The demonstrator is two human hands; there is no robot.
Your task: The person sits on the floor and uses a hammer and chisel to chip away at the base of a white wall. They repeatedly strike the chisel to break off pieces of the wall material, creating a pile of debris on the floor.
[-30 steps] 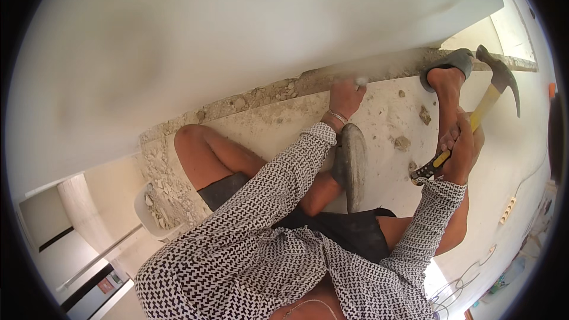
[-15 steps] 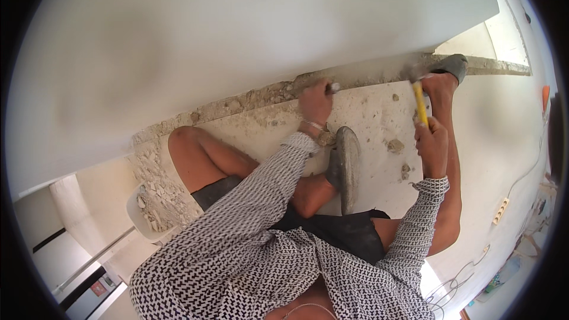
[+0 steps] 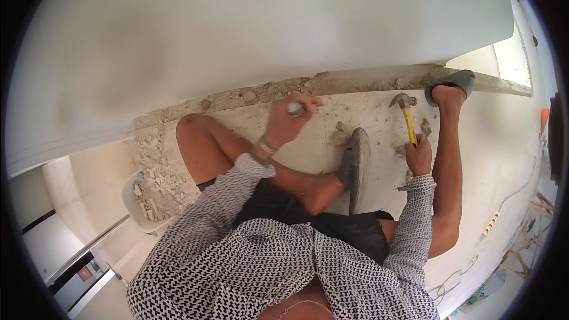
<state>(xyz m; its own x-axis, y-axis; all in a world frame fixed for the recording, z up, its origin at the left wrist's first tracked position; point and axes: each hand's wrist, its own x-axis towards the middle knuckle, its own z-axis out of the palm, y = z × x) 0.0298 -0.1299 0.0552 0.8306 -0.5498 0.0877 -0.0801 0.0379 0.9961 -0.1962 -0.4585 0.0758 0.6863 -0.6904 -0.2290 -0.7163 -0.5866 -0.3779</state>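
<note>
My right hand [image 3: 419, 157] grips the yellow handle of a claw hammer [image 3: 409, 124]; its metal head lies just above the dusty pale floor, near my right foot. My left hand [image 3: 286, 123], blurred by motion, is closed round a metal chisel [image 3: 294, 108], whose rounded end shows by the fingers. That hand hovers over the near edge of a rough chipped channel [image 3: 237, 98], which runs along the foot of the white wall [image 3: 237, 24]. The chisel's other end is hard to make out.
Rubble [image 3: 157, 160] is heaped at the channel's left end, beside and inside a white container [image 3: 131, 201]. Broken lumps [image 3: 341, 136] lie on the floor around my sandal [image 3: 357, 169]. To the right are a power strip [image 3: 491, 224] and loose cable [image 3: 450, 287].
My left hand has drawn back from the channel and moved left with the chisel. My right hand has come nearer to me, bringing the hammer head away from the channel. My right foot has shifted slightly.
</note>
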